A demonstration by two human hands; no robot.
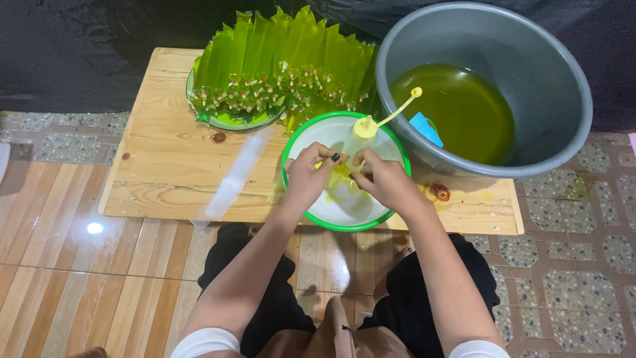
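Wooden board (pixel 165 166), both hands (pixel 348 178) over green-rimmed bowl (pixel 291 142) at near edge

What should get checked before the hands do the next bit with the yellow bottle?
1. Left hand and right hand both over the green-rimmed bowl: ok.
2. Yellow squeeze bottle upright in the bowl: ok.
3. Grey tub has green liquid left: ok.
4. Filled green tubes stacked on their plate, apart from the hands: ok.
5. Empty clear bags lying within reach on the wooden table: ok.
6. What the fingers pinch: cannot tell.
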